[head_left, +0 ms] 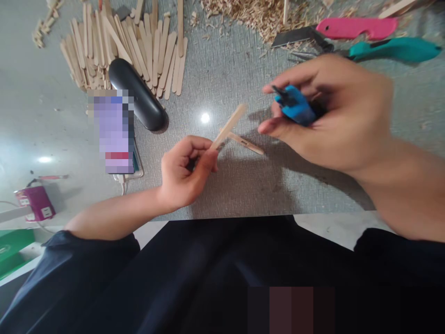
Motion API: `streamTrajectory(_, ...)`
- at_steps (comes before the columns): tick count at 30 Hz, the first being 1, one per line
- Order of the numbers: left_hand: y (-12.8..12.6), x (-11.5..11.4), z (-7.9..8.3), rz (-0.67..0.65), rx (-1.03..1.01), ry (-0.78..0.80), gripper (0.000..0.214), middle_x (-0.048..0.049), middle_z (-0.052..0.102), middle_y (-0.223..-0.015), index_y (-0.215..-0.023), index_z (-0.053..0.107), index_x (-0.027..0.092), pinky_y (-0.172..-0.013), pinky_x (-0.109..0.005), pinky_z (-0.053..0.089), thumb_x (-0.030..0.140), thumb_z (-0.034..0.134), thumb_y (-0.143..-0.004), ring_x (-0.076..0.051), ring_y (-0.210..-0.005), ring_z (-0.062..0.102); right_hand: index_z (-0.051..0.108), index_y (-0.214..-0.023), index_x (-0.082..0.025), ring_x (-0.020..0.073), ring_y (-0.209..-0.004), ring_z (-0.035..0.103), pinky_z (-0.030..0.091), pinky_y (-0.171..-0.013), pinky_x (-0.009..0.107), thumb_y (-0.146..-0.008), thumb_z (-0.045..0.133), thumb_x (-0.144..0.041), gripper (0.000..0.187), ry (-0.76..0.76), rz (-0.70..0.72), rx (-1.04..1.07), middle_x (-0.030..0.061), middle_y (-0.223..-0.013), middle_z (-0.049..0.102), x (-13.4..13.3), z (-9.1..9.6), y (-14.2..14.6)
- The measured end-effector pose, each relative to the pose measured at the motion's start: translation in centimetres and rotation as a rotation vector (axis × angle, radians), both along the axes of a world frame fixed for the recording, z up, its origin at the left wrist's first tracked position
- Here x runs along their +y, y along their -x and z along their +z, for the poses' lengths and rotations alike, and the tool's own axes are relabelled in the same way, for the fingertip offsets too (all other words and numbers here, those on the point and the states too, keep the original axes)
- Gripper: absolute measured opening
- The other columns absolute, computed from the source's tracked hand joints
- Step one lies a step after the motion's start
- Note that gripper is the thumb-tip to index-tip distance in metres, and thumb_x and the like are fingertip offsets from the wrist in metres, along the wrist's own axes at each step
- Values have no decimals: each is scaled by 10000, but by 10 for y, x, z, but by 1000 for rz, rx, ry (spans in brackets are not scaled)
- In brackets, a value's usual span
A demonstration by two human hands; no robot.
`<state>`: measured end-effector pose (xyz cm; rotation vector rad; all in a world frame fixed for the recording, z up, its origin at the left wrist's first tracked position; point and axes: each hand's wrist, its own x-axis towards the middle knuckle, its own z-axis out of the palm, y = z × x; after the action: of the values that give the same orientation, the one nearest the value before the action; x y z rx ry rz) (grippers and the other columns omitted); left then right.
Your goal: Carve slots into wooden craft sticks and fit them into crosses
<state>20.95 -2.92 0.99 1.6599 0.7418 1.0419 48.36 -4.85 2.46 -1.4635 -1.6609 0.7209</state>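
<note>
My left hand (189, 169) pinches a wooden craft stick (230, 124) between thumb and fingers, its free end tilted up to the right. Behind that stick, a second craft stick with a small slot (247, 143) lies on the table. To the right, my right hand (333, 111) is closed around a blue tool with a dark tip (295, 105). The tip points left, apart from the held stick. My palm hides the rest of the tool, so its exact kind cannot be made out.
Many craft sticks (167, 65) are heaped at the back left, beside a black case (139, 95) and a blurred phone (116, 134). Wood shavings (250, 14) lie at the back. A pink-handled knife (358, 28) and teal-handled pliers (392, 50) are beyond my right hand.
</note>
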Motion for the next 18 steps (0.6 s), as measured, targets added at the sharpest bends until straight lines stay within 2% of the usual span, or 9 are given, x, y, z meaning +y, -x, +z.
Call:
streamTrajectory(2,-3,1,-1,21,-83,66,155,49,771,-696,-1059,757,212,-480,-126,509,266,730,-1202,-50,-512,685,796,-1326,-337,325,-1033,829,618,-903,488,-996,956,-641,477,-15,-74,-249,71,-1145,856,3,-3,-6)
streamTrajectory(5,-5,2,-2,33,-147,115,175,46,784,-704,-1055,770,212,-482,-123,533,295,739,-1205,-52,-521,706,784,-1354,-317,358,-1067,847,608,-930,504,-1033,917,-572,431,32,-86,-469,99,-1227,879,5,-7,-12)
streamTrajectory(8,-6,2,-3,40,-158,111,184,46,781,-694,-1042,768,210,-470,-123,534,313,759,-1195,-49,-503,694,800,-1257,-290,391,-1086,831,576,-912,513,-985,976,-537,408,80,-112,-527,124,-1224,876,7,-10,-14)
streamTrajectory(10,-6,1,-5,59,-128,111,225,42,787,-694,-1042,754,212,-454,-137,534,379,771,-1192,-58,-492,694,790,-1139,-276,421,-1112,813,550,-883,521,-936,1023,-545,409,74,-135,-566,146,-1164,863,8,-13,-14)
streamTrajectory(12,-5,0,-6,83,-82,127,294,37,790,-692,-1047,737,216,-442,-157,540,472,780,-1186,-75,-494,709,770,-1070,-271,444,-1146,798,537,-861,525,-946,1014,-534,380,61,-140,-614,166,-1134,849,8,-13,-14)
streamTrajectory(15,-4,0,-5,91,-52,156,348,34,800,-689,-1051,718,214,-433,-167,534,532,784,-1177,-84,-496,724,783,-1123,-255,442,-1159,785,541,-858,527,-1026,932,-516,316,29,-115,-663,191,-1185,831,7,-13,-13)
streamTrajectory(18,-4,0,-4,78,-52,177,329,18,841,-720,-1039,692,208,-432,-163,531,491,785,-1180,-83,-493,734,813,-1192,-240,447,-1186,773,549,-922,547,-1064,881,-517,313,-23,-103,-685,207,-1243,817,8,-10,-13)
